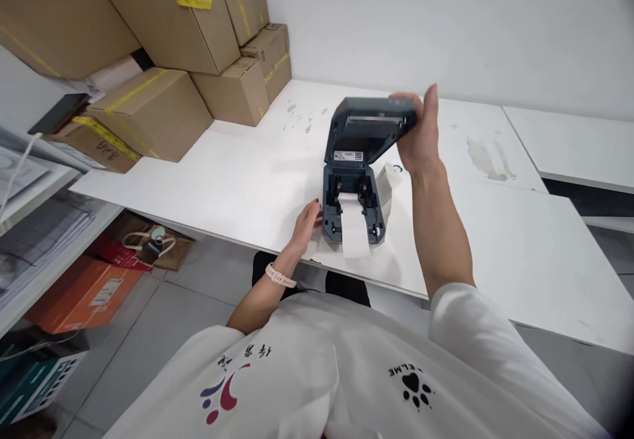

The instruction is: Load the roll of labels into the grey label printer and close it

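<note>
A dark grey label printer [327, 195] stands on the white table with its lid [369, 105] tilted up and back. My right hand [419, 132] holds the lid by its right edge, thumb sticking up and the other fingers partly hidden behind it. Against the left side of the printer's base lies my left hand [304, 226], its fingers stretched out and touching the casing. A strip of white label paper [354, 228] runs out of the open printer over its front. Beside the printer on the right is a roll of white labels [391, 178], partly hidden by the lid and my right arm.
Cardboard boxes [153, 112] with yellow tape are stacked at the table's left end against the wall. A dark flat device [59, 112] with a white cable lies on one box. An orange box [84, 294] stands on the floor at left. The table [238, 181] has its front edge close to my body.
</note>
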`<state>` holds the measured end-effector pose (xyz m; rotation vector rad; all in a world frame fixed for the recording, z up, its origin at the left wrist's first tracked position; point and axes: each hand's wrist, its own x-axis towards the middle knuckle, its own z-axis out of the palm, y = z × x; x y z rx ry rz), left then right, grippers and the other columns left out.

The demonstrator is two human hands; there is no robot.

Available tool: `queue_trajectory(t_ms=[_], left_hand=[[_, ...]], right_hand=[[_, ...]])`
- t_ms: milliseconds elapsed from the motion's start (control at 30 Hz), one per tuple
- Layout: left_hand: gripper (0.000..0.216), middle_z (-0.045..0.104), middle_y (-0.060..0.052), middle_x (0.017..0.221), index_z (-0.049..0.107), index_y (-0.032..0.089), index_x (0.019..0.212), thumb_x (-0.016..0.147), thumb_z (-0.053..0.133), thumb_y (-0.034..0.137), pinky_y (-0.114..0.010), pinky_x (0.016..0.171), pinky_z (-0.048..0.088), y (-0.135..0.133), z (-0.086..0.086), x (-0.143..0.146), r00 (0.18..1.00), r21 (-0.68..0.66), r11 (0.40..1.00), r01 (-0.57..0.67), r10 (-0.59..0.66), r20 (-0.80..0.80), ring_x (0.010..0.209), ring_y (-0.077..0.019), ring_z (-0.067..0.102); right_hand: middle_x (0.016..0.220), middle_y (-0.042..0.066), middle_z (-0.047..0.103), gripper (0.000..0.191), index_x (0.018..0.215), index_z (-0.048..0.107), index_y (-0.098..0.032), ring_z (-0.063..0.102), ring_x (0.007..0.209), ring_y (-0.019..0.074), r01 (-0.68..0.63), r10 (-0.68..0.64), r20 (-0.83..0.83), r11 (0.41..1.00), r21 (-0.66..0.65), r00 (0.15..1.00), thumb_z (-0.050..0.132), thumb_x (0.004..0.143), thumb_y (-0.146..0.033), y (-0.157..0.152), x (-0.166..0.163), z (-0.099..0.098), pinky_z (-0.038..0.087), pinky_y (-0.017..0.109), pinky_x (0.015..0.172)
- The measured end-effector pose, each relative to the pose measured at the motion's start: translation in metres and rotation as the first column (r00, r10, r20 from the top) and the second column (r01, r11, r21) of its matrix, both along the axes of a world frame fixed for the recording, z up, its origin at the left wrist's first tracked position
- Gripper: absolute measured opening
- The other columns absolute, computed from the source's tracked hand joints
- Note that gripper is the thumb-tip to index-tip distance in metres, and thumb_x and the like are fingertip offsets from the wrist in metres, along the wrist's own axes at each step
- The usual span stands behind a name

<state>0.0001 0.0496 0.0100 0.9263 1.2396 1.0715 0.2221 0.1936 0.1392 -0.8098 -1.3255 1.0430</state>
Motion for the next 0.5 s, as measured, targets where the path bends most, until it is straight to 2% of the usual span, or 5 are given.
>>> queue_trajectory(t_ms=[100, 233, 333, 433, 500], left_hand=[[0.074, 0.048, -0.015, 0.159, 0.046, 0.022, 0.151, 0.094, 0.043, 0.069, -0.047, 0.114, 0.046, -0.004, 0.004, -0.009, 0.997, -0.009, 0.998, -0.060, 0.060, 0.049, 0.144, -0.0324, 0.050], [0.068, 0.033, -0.002, 0.169, 0.040, 0.034, 0.155, 0.096, 0.039, 0.068, -0.048, 0.126, 0.032, -0.003, 0.022, -0.007, 1.000, 0.126, 0.992, -0.019, 0.017, 0.017, 0.156, -0.0276, 0.031], [0.072, 0.023, 0.003, 0.173, 0.032, 0.037, 0.159, 0.095, 0.045, 0.067, -0.048, 0.130, 0.025, -0.006, 0.028, 0.007, 1.000, 0.145, 0.989, 0.027, -0.027, 0.003, 0.160, -0.0278, 0.021], [0.086, 0.020, 0.000, 0.173, 0.024, 0.035, 0.161, 0.089, 0.061, 0.062, -0.046, 0.128, 0.030, -0.012, 0.024, 0.021, 0.998, 0.088, 0.995, 0.051, -0.053, 0.025, 0.160, -0.0309, 0.021], [0.088, 0.023, -0.002, 0.173, 0.022, 0.033, 0.162, 0.089, 0.064, 0.060, -0.046, 0.127, 0.034, -0.016, 0.019, 0.026, 0.997, 0.063, 0.996, 0.058, -0.061, 0.049, 0.158, -0.0314, 0.025]], right_hand=[[0.133, -0.001, 0.068, 0.077, 0.093, 0.069, -0.028, 0.052, 0.141, 0.0280, -0.033, 0.033, 0.061, 0.999, 0.007, 0.998, 0.021, 0.089, -0.089, -0.055, 0.006, -0.024, 0.037, 0.051, 0.122], [0.161, -0.008, 0.046, 0.047, 0.115, 0.070, -0.037, 0.020, 0.160, 0.0283, 0.002, 0.012, 0.337, 0.999, -0.040, 0.941, 0.058, 0.088, -0.073, -0.111, 0.010, -0.065, 0.017, 0.054, 0.131], [0.171, -0.008, 0.025, 0.070, 0.146, 0.048, -0.044, 0.017, 0.160, 0.0282, 0.050, 0.017, 0.355, 0.983, -0.178, 0.935, 0.072, 0.083, -0.062, -0.134, 0.008, -0.086, 0.024, 0.054, 0.130], [0.170, -0.006, 0.026, 0.090, 0.158, 0.028, -0.046, 0.022, 0.159, 0.0283, 0.123, -0.030, 0.252, 0.923, -0.365, 0.967, 0.073, 0.082, -0.062, -0.146, 0.004, -0.096, 0.028, 0.054, 0.129], [0.169, -0.005, 0.031, 0.090, 0.159, 0.026, -0.045, 0.028, 0.157, 0.0291, 0.132, -0.037, 0.205, 0.872, -0.472, 0.978, 0.070, 0.083, -0.065, -0.151, 0.001, -0.100, 0.030, 0.054, 0.129]])
